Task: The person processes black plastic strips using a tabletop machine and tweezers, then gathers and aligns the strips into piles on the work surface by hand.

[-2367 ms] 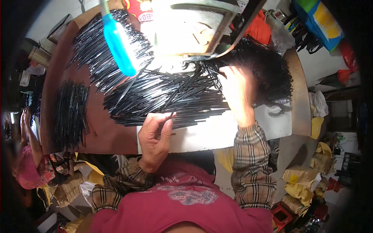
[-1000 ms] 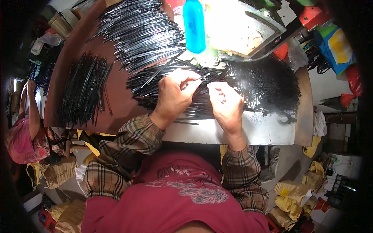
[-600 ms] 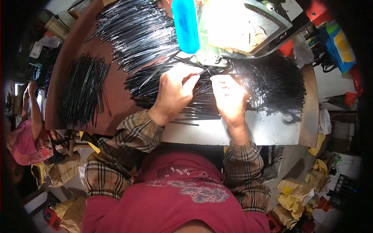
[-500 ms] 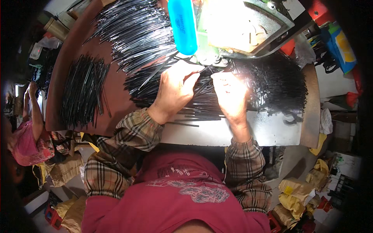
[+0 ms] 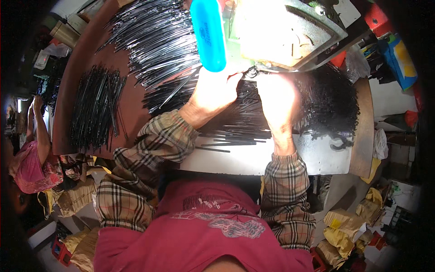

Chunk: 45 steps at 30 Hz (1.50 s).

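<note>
My left hand [image 5: 214,94] is pinched, its thumb and fingertips up against the metal foot [image 5: 250,72] of a sewing-type machine [image 5: 317,27]. Just right of that foot, my right hand [image 5: 277,100] is closed, its fingers bleached by the lamp glare. What either hand pinches is too small and too bright to make out. Below and between the hands lie loose thin black strips [image 5: 240,113]. A large pile of glossy black strips [image 5: 158,45] spreads out beyond my left hand. To the right of my right hand is a dense dark heap of similar pieces [image 5: 328,99].
A bright blue oblong part [image 5: 209,36] stands beside the machine head. Another bundle of black strips [image 5: 97,109] lies on the brown tabletop [image 5: 131,97] at left. The white work plate [image 5: 235,161] forms the near edge. Another person's arm [image 5: 41,131] shows at far left.
Both hands have moved slightly away from me, up to the machine foot. My left hand has also shifted right, and my right hand now sits under stronger glare.
</note>
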Motion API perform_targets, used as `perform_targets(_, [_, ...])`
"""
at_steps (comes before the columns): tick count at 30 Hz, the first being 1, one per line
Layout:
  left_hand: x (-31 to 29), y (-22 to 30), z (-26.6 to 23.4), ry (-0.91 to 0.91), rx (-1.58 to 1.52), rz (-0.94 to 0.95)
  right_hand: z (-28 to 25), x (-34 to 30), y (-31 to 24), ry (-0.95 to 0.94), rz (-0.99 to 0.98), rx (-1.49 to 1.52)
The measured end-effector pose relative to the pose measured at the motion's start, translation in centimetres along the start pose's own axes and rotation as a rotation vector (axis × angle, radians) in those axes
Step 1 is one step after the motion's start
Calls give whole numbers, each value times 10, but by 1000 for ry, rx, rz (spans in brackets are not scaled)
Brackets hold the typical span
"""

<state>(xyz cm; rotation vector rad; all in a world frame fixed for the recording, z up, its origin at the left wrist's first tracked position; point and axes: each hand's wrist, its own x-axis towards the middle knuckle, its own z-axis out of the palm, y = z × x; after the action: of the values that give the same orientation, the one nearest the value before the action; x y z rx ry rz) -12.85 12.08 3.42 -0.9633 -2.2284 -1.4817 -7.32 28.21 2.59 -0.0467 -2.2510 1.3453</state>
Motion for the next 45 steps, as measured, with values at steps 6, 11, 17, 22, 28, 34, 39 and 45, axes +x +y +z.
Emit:
perform_targets(6, [-10, -8, 13, 25, -246, -43, -5, 3, -1, 31, -145, -9])
perform_targets(11, [-15, -17, 10, -74, -259, -27, -6, 1, -2, 13, -157, -99])
perform_targets(17, [-10, -8, -3, -123, 89, 178, -8, 5, -2, -46, -40, -55])
perform_targets(22, [-8, 7, -7, -134, 252, 206, -10, 6, -4, -71, 11, -50])
perform_targets(28, [-6, 8, -6, -92, 288, 284, -9, 5, -3, -69, -3, -5])
perform_targets(34, [-8, 8, -5, -103, 297, 233, -8, 6, -3, -61, -21, -29])
perform_targets(39, [-6, 8, -5, -119, 248, 198, -9, 6, -5, -49, -17, -31])
perform_targets(45, [-7, 11, -7, -111, 265, 212, -10, 6, -6, -60, -34, -25])
